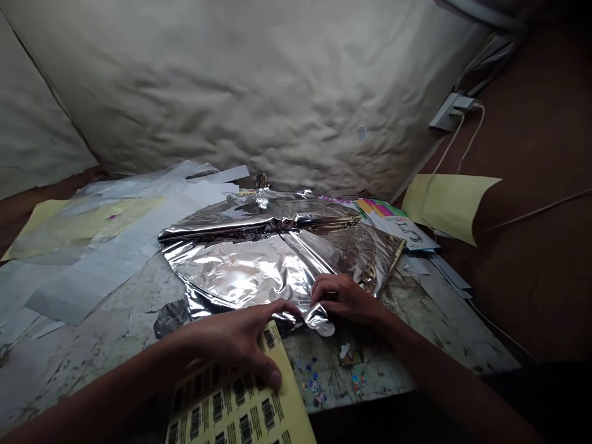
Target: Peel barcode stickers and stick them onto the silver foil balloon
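A large silver foil balloon, flat and creased, lies across the middle of the table. Its small tail points toward me. My right hand has its fingers curled on the foil beside that tail, pinching it. A yellow sheet of barcode stickers is in my left hand, with the thumb pressed on top of it. The left forefinger stretches out to the foil near the tail. Where exactly that fingertip rests is hard to make out.
White papers and clear plastic cover the left side. Colourful printed cards lie at the back right. Shiny confetti is scattered near the front edge. A power socket with cables hangs on the right wall, above a yellow sheet.
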A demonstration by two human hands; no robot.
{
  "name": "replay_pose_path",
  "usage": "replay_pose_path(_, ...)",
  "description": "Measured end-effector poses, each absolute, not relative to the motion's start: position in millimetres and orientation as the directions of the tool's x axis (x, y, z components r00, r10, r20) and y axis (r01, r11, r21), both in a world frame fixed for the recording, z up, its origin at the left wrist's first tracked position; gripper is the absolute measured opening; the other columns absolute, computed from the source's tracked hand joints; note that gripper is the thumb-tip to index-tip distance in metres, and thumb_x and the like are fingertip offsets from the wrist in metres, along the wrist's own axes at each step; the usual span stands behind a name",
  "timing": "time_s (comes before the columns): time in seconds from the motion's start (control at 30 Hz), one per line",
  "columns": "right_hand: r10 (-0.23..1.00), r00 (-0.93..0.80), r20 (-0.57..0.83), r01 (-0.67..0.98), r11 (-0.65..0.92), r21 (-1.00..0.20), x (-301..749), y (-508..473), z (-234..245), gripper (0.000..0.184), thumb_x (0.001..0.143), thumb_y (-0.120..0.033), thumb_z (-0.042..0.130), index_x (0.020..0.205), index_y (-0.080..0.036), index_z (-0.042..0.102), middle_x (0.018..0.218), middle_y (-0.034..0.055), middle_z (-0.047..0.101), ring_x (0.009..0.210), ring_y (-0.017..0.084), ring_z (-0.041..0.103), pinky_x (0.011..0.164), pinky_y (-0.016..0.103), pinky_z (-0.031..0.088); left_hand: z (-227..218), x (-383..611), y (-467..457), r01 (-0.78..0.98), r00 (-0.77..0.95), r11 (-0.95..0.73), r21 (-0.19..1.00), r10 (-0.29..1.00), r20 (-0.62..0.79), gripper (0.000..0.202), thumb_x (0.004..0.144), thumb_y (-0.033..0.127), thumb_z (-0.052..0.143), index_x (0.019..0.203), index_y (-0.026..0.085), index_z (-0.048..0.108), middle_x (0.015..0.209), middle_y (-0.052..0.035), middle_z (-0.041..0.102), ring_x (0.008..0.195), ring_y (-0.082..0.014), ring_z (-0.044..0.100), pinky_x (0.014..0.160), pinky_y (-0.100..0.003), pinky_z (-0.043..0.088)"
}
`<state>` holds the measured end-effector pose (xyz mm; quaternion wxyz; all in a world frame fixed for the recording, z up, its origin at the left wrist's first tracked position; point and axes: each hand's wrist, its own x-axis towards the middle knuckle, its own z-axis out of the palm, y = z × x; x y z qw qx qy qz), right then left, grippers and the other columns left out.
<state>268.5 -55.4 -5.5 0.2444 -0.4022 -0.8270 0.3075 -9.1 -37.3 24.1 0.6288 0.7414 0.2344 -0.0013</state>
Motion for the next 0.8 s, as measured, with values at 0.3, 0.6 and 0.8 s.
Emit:
replay_pose_path(0.3, 0.936, -0.350, -0.037, 0.202, 0.037, -0.979, 273, -45, -5, 0.028, 0.074, -0.041, 0.074, 0.074, -0.014, 0.068, 0.074, 0.0021, 0.063, 0.069, 0.014, 0.057, 0.063, 0.024, 0.044, 14, -9, -49, 0.491, 0.837, -0.281, 0.824, 0.416, -0.357, 0.115, 0.058, 0.048, 0.085, 0.152, 0.031, 0.021, 0.150, -0.0081, 0.039, 0.130, -0.0367, 0.043, 0.103, -0.039, 0.039)
replay_pose_path(0.6, 0.995, -0.101, -0.005, 0.192, 0.015, -0.981, 259, -44, -12, 0.033, 0.065, -0.039, 0.080, 0.066, -0.015, 0.058, 0.062, -0.0022, 0.056, 0.057, 0.010, 0.050, 0.052, 0.021, 0.037, 9, -6, -51, 0.385, 0.851, -0.299, 0.873, 0.481, -0.210, 0.120, 0.064, 0.035, 0.082, 0.153, 0.032, 0.002, 0.157, -0.0079, 0.025, 0.137, -0.0336, 0.034, 0.111, -0.043, 0.029)
replay_pose_path(0.8, 0.986, -0.165, -0.015, 0.239, 0.025, -0.971, 259, -45, -7, 0.027, 0.067, -0.036, 0.078, 0.067, -0.014, 0.061, 0.066, -0.0014, 0.059, 0.060, 0.011, 0.052, 0.054, 0.022, 0.039, 5, -2, -51, 0.364, 0.853, -0.309, 0.879, 0.489, -0.182, 0.120, 0.065, 0.035, 0.081, 0.153, 0.030, 0.000, 0.157, -0.0098, 0.023, 0.139, -0.0331, 0.031, 0.111, -0.044, 0.028)
